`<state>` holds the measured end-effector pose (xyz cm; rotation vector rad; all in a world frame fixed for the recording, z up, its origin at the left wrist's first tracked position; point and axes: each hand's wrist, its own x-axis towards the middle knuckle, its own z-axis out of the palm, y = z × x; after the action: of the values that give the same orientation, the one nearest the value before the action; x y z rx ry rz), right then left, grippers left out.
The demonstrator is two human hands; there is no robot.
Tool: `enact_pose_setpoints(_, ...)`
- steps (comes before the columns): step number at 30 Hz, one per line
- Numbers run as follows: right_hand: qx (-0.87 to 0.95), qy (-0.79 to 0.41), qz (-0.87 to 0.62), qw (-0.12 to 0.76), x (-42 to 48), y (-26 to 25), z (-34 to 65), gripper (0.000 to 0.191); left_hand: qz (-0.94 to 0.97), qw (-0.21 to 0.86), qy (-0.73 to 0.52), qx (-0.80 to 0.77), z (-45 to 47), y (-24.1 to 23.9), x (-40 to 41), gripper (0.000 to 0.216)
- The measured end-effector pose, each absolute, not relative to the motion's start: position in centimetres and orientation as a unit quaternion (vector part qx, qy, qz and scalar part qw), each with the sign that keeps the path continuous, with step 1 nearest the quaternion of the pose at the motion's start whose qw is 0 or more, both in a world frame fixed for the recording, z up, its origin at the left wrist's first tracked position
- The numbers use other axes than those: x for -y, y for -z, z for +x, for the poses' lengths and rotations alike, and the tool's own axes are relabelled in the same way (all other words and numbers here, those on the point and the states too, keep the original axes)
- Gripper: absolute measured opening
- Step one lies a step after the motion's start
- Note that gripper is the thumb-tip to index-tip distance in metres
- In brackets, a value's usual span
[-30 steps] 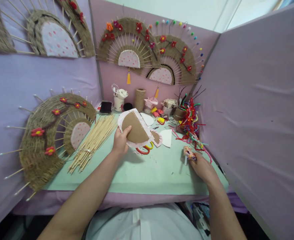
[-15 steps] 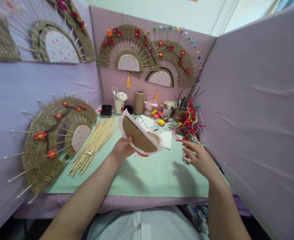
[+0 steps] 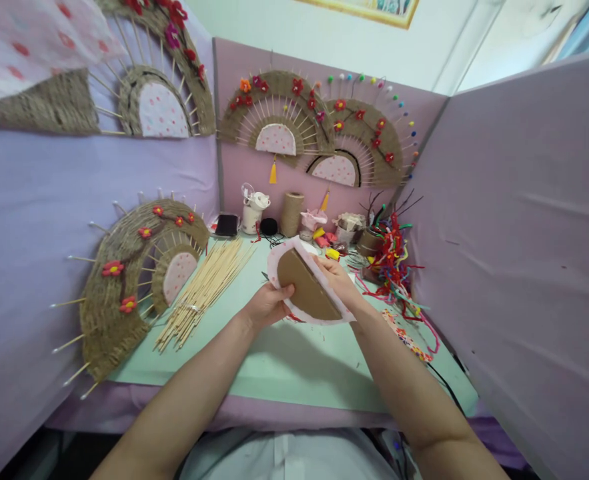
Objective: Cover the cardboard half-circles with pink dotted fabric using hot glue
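Observation:
A half-round piece of brown cardboard (image 3: 308, 285), edged by pink-and-white spotted fabric (image 3: 280, 252), is held tilted above the table. My left hand (image 3: 268, 303) grips its lower left side, thumb on the bare cardboard and fingers behind. Along the upper right straight edge, my right hand (image 3: 338, 280) has its fingers closed on the fabric border. Part of the right fingers is hidden behind the piece. Below it, a bit of red shows on the green tabletop, mostly covered.
Thin wooden sticks (image 3: 201, 290) lie bundled at left, beside a twine fan with red flowers (image 3: 114, 280). Along the back stand a twine spool (image 3: 291, 213) and a white pot (image 3: 254, 212). Colourful pipe cleaners (image 3: 397, 257) pile up at right, near a patterned strip (image 3: 405, 335).
My right hand has moved left from the pipe cleaners and taken hold of the fabric-edged cardboard. My left hand still holds it. The camera view has shifted, so the scene sits lower and further right.

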<state>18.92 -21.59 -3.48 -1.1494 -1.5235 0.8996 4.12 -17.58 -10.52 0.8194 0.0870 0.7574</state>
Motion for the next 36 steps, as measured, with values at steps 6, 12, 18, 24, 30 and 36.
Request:
enact_pose_setpoints(6,0.666,-0.304,-0.494,0.470,22.4,3.2,19.2,0.051,0.382,0.842,-0.378,-0.051,4.6,10.1,17.9,0.037)
enact_pose_setpoints(12,0.736,-0.144,-0.473,0.461,22.8,2.7,19.2,0.042,0.389,0.828,-0.397,-0.072,4.7,10.3,17.8,0.038)
enact_pose_setpoints(18,0.768,-0.019,-0.492,0.411,22.9,2.8,19.7,0.037,0.401,0.819,-0.401,-0.087,4.8,10.1,17.8,0.042)
enact_pose_setpoints(24,0.773,0.142,-0.532,0.315,22.8,3.1,19.8,0.037,0.399,0.810,-0.417,-0.107,5.1,9.9,18.0,0.042)
enact_pose_setpoints(30,0.740,0.248,-0.588,0.212,22.5,3.8,19.8,0.039,0.392,0.804,-0.430,-0.119,5.3,9.9,18.1,0.044)
enact_pose_setpoints(36,0.738,-0.027,-0.576,0.350,22.4,2.8,21.6,0.042,0.381,0.801,-0.446,-0.118,5.1,9.7,17.9,0.044)
